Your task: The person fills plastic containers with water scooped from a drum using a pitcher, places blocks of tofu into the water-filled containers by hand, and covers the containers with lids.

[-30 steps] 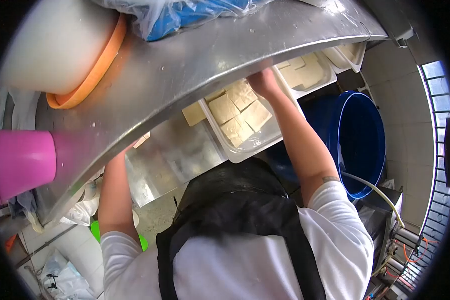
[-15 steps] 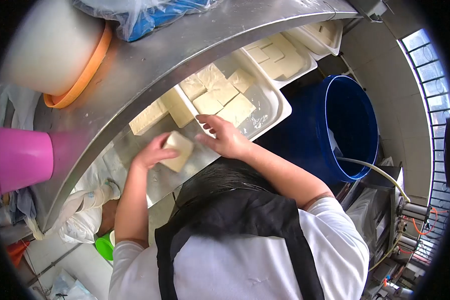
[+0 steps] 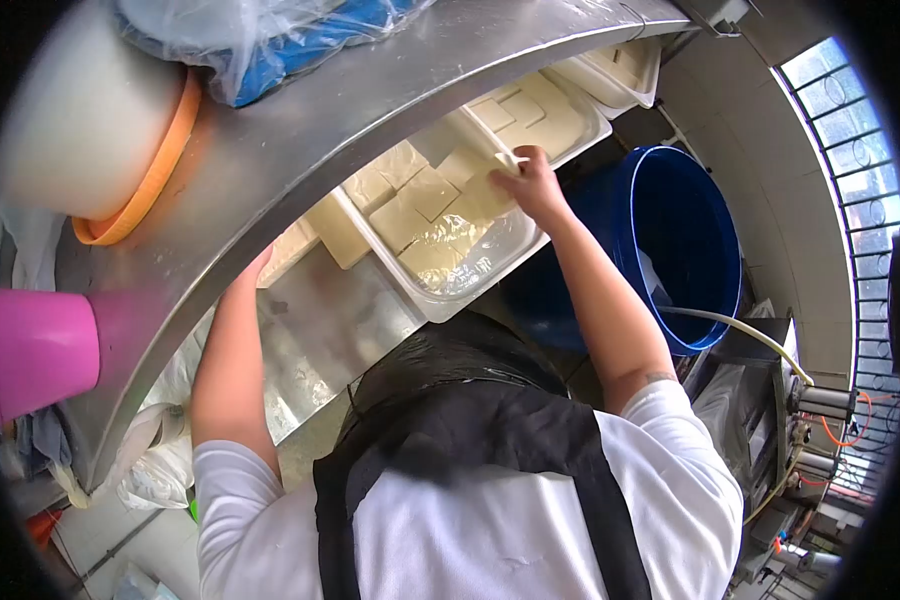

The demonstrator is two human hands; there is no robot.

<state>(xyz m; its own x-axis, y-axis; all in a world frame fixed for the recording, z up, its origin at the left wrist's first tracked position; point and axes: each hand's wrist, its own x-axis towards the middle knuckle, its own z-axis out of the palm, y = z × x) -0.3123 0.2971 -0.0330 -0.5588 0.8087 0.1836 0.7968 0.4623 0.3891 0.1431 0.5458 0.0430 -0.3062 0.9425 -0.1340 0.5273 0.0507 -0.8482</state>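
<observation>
My right hand (image 3: 535, 187) is closed on a pale block (image 3: 486, 198) at the right side of a white tub (image 3: 410, 285). Several pale blocks (image 3: 407, 222) lie in that tub under shiny liquid. My left hand (image 3: 256, 266) reaches beneath the metal counter edge, beside more pale blocks (image 3: 292, 250) on the lower metal surface (image 3: 335, 320). Its fingers are mostly hidden, so its hold cannot be made out. Another pale block (image 3: 339, 232) leans against the tub's left wall.
A steel counter (image 3: 270, 160) curves above the tubs. Another tub of blocks (image 3: 595, 128) stands behind. At right is a blue barrel (image 3: 638, 230) with a hose (image 3: 735, 322). A pink bucket (image 3: 40, 350) and an orange-rimmed container (image 3: 160, 170) stand left.
My left hand carried a block between the hands, and has moved back under the counter edge at left. My right hand has moved right into the tub, now with a block.
</observation>
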